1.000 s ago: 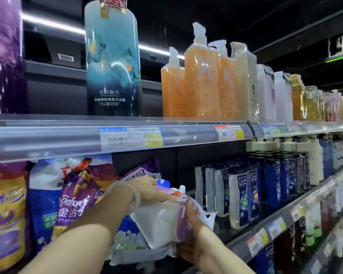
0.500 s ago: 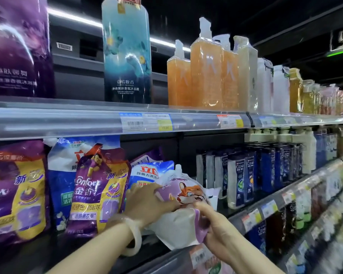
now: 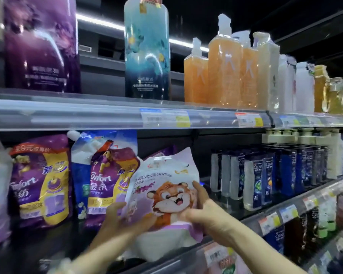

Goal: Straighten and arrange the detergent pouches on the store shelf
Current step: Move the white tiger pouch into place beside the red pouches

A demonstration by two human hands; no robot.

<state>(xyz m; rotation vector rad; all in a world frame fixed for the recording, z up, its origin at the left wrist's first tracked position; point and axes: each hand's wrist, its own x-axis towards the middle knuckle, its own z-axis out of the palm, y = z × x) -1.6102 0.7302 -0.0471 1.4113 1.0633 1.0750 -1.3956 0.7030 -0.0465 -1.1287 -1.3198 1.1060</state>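
Note:
A white and lilac detergent pouch with a cartoon tiger (image 3: 166,186) stands upright at the front of the middle shelf, its printed face toward me. My left hand (image 3: 119,218) grips its lower left edge. My right hand (image 3: 204,210) holds its right side, fingers curled over the edge. To its left stand a purple and yellow Comfort pouch (image 3: 109,178), a blue and white spouted pouch (image 3: 81,161) behind it, and another purple Comfort pouch (image 3: 42,178).
Dark blue Clear shampoo bottles (image 3: 265,175) fill the shelf to the right. The upper shelf carries a purple bottle (image 3: 42,46), a teal bottle (image 3: 147,50) and orange pump bottles (image 3: 226,72). A price-tag rail (image 3: 275,218) runs along the shelf's front edge.
The tiger pouch has gone from lying folded over to standing upright with its front showing. Both hands moved up along its sides, and my view shifted left and closer.

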